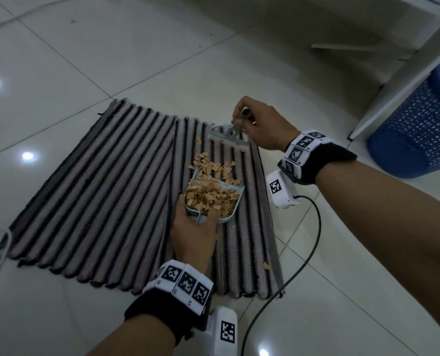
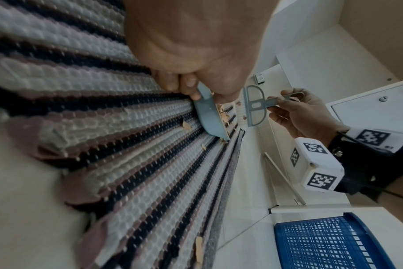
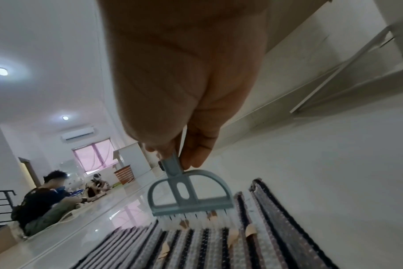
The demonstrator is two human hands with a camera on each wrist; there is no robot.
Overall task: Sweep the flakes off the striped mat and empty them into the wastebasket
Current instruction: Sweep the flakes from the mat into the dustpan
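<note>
A striped mat (image 1: 105,191) lies on the tiled floor. My left hand (image 1: 193,232) grips the handle of a small light-blue dustpan (image 1: 233,213) that rests on the mat, heaped with tan flakes (image 1: 211,196). More flakes (image 1: 208,164) lie loose just beyond its lip. My right hand (image 1: 260,127) pinches the handle of a grey hand brush (image 1: 227,137), whose white bristles touch the mat's far end behind the flakes. The brush (image 3: 189,193) and the dustpan (image 2: 208,116) also show in the wrist views. A blue wastebasket (image 1: 419,129) stands at the right.
A black cable (image 1: 314,227) runs over the floor right of the mat. White furniture (image 1: 403,73) stands beside the wastebasket. A few stray flakes (image 1: 266,265) lie on the mat's near right part. People (image 3: 41,198) sit far off on the floor.
</note>
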